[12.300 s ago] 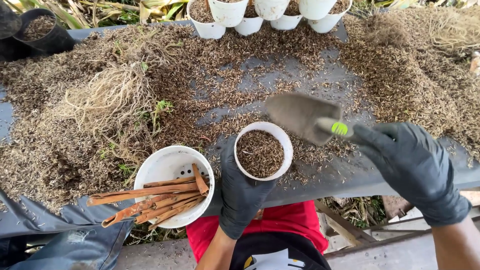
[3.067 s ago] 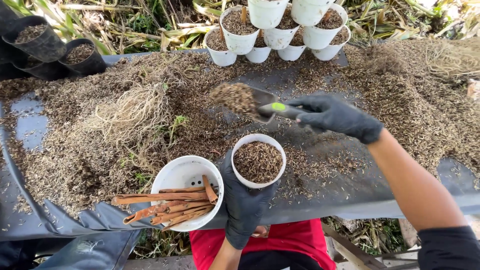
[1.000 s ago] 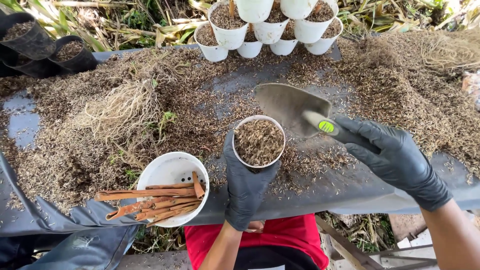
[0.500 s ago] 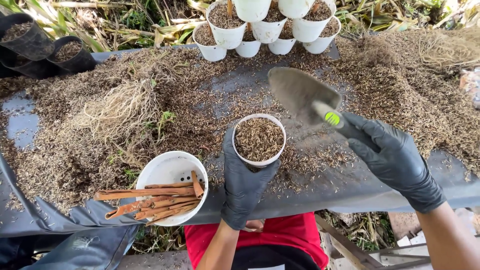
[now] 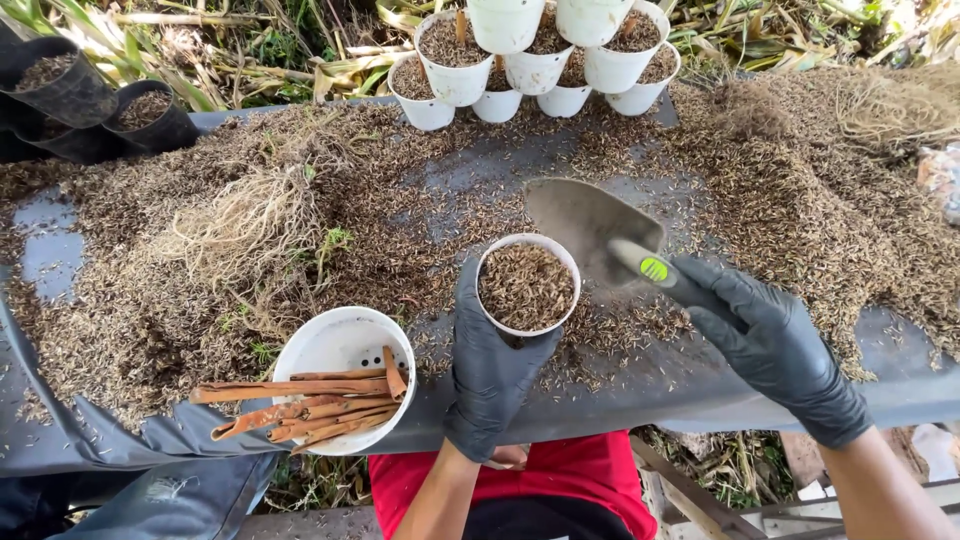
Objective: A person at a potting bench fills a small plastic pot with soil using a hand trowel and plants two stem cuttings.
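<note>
While your left hand grips the filled white pot, your right hand holds the empty trowel; scoop more husk mix next.

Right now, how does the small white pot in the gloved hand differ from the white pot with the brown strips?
The small white pot is narrower, full of brown husks, gripped by the left hand. The wider pot stands free, holding long bark strips poking over its rim. Both are white and round.
</note>
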